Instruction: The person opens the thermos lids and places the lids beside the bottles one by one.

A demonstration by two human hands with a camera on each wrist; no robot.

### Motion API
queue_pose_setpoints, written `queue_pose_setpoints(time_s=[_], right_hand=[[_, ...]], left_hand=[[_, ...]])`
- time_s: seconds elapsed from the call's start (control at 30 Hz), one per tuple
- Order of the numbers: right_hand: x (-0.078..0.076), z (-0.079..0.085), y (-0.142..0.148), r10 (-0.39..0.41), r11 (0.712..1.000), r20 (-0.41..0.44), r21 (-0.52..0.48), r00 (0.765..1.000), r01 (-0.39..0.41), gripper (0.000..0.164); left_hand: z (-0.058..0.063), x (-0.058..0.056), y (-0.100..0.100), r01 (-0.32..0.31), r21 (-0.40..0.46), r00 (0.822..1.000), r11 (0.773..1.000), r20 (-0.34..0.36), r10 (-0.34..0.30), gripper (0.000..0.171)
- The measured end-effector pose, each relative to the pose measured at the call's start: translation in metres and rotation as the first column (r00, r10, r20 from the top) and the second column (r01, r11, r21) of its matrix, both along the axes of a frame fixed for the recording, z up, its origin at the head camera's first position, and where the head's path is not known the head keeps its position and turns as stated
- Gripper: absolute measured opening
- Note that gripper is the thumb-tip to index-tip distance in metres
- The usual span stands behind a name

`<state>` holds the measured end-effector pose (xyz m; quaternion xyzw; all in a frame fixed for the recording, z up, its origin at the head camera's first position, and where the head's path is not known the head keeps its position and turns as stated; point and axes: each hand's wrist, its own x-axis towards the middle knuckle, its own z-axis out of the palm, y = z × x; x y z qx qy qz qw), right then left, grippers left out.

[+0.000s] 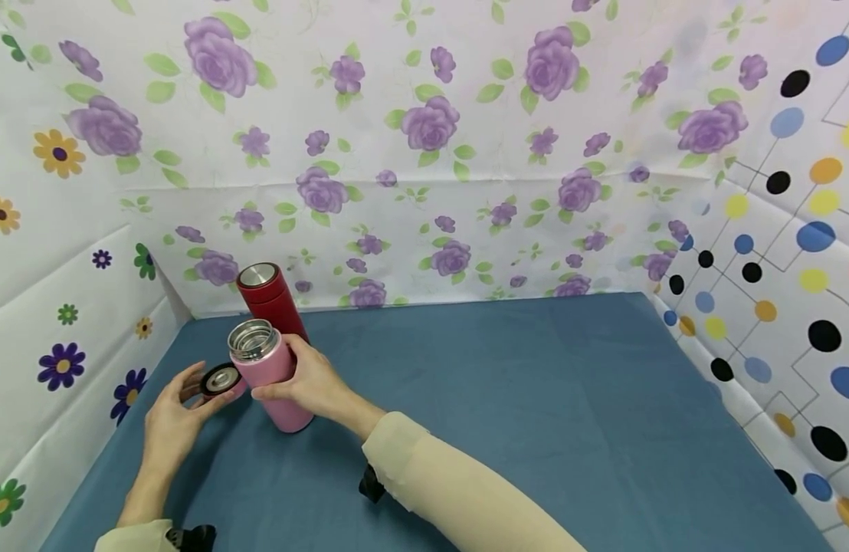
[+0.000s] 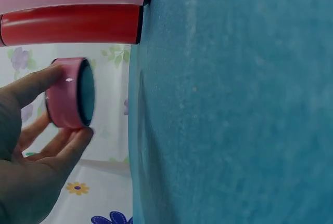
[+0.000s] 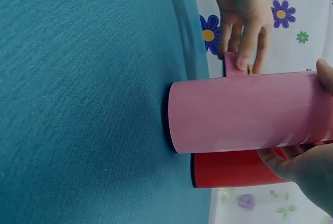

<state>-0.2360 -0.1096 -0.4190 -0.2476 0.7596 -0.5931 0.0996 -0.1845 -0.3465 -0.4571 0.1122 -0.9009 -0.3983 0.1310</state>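
Note:
A pink thermos flask (image 1: pixel 278 383) stands upright with its steel mouth uncovered. My right hand (image 1: pixel 321 383) grips it around the upper body, thumb in front. To the left, my left hand (image 1: pixel 172 418) pinches the pink lid (image 2: pixel 66 93) between thumb and fingers, above the table and beside the flask. In the head view the lid's dark ring and metal inner disc face upward. Behind the pink flask stands a red thermos flask (image 1: pixel 276 303) with a steel-topped lid on, its lower part hidden by the pink one.
A blue cloth covers the table (image 1: pixel 500 414). A floral sheet (image 1: pixel 424 230) hangs along the back edge, a flower-print sheet (image 1: pixel 45 330) lines the left side, close to the left hand, and a dotted sheet (image 1: pixel 776 307) lines the right.

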Motion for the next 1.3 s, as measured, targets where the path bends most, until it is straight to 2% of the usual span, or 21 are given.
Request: queue_pose_setpoints(time_s=[0.2, 0.43, 0.57, 0.7, 0.87, 1.3], right_hand=[[0.000, 0.000, -0.004, -0.015, 1.000, 0.012, 0.002, 1.000, 0.015, 0.072], [-0.001, -0.001, -0.004, -0.028, 1.000, 0.017, -0.006, 0.999, 0.029, 0.073], [-0.001, -0.002, -0.003, -0.005, 1.000, 0.017, 0.009, 1.000, 0.005, 0.076], [-0.001, -0.006, -0.002, 0.023, 1.000, 0.028, 0.003, 0.999, -0.023, 0.076], [-0.001, -0.013, -0.001, 0.016, 1.000, 0.055, -0.010, 0.998, -0.016, 0.075], [-0.004, -0.016, 0.004, 0.008, 0.999, 0.068, 0.048, 0.998, -0.011, 0.076]], left_hand=[[-0.005, 0.002, -0.011, 0.090, -0.062, 0.993, 0.994, 0.082, -0.084, 0.089], [-0.006, 0.000, -0.019, 0.133, -0.076, 0.984, 0.988, 0.126, -0.122, 0.088], [-0.006, -0.001, -0.025, 0.155, -0.069, 0.976, 0.985, 0.166, -0.142, 0.087], [-0.009, 0.000, -0.030, 0.174, -0.057, 0.964, 0.983, 0.215, -0.158, 0.088], [-0.013, 0.000, -0.032, 0.186, -0.005, 0.949, 0.983, 0.260, -0.178, 0.087], [-0.011, -0.002, -0.036, 0.187, 0.050, 0.933, 0.981, 0.305, -0.193, 0.089]])
